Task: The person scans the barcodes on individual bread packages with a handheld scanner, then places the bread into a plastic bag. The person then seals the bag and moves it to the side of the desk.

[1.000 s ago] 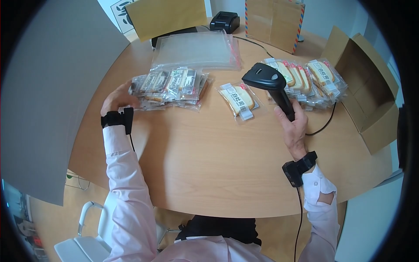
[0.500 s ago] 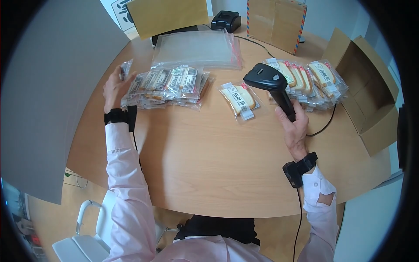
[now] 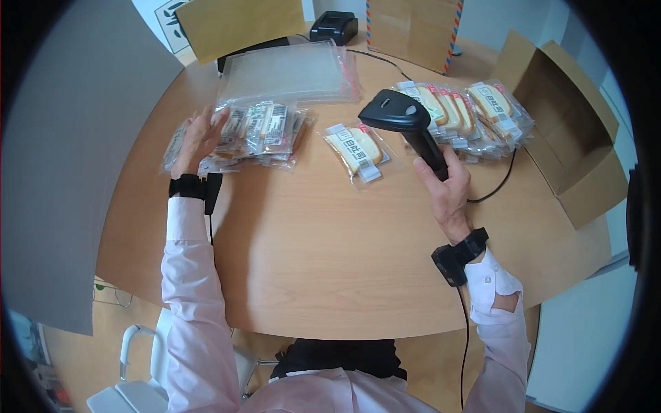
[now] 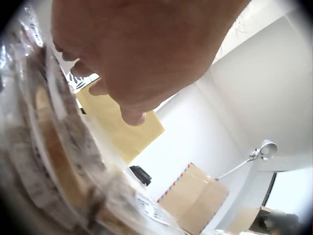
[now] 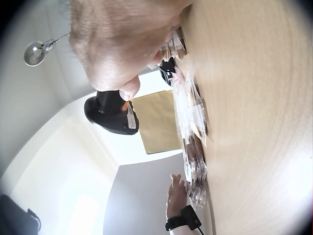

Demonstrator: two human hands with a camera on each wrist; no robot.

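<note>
While right hand (image 3: 446,187) grips matte scanner (image 3: 403,124), left hand (image 3: 200,136) presses crinkly packets (image 3: 265,131).

round wooden table (image 3: 330,248), snack packets (image 3: 258,134), box (image 3: 564,131)

Blk scanner (image 3: 403,124), pink sleeve (image 3: 189,275), tan table (image 3: 330,241)

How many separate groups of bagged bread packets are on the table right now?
3. A stack under the left hand on the left, a single packet in the middle, and a row behind the scanner that the right hand holds. Packets overlap, so exact counts stay hidden.
</note>
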